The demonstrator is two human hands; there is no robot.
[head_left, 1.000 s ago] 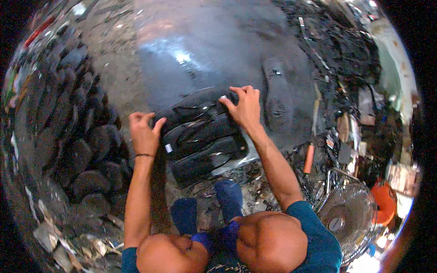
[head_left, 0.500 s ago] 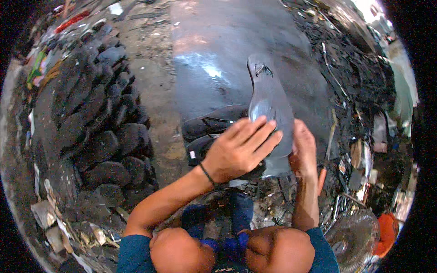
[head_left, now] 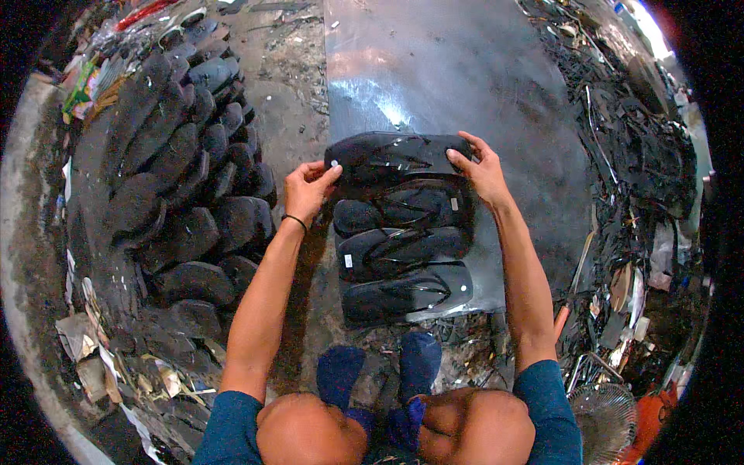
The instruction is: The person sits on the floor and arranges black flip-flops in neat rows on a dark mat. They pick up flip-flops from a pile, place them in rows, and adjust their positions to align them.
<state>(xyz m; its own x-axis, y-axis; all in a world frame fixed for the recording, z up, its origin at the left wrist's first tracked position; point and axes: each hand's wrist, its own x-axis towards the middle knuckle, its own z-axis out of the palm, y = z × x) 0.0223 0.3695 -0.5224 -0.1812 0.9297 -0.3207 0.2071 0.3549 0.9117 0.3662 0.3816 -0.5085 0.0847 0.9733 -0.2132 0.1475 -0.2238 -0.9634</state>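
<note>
A broad, glossy dark-grey flat sheet (head_left: 496,85) spreads over the ground, with a heaped pile of dark, rounded sole-shaped pieces (head_left: 178,178) to its left. Two bare forearms reach forward from short teal sleeves (head_left: 229,430): the left forearm (head_left: 267,302) slants up and slightly inward, while the right forearm (head_left: 527,267) runs up and leans inward, so that the two frame the work between them. Held crosswise at their far end is a black thong sandal (head_left: 372,151), at the sheet's near part; whether it touches the sheet cannot be told. Just nearer the person, three matching black thong sandals (head_left: 442,244) lie crosswise in a column. The left grip (head_left: 308,190) pinches the held sandal's left end, thumb bent toward the fingers; the right grip (head_left: 487,172) clasps its right end, thumb pressed on top and index finger reaching to the far corner. A thin black band (head_left: 294,222) circles the left wrist, and a small white label (head_left: 348,261) marks the middle sandal of the column.
</note>
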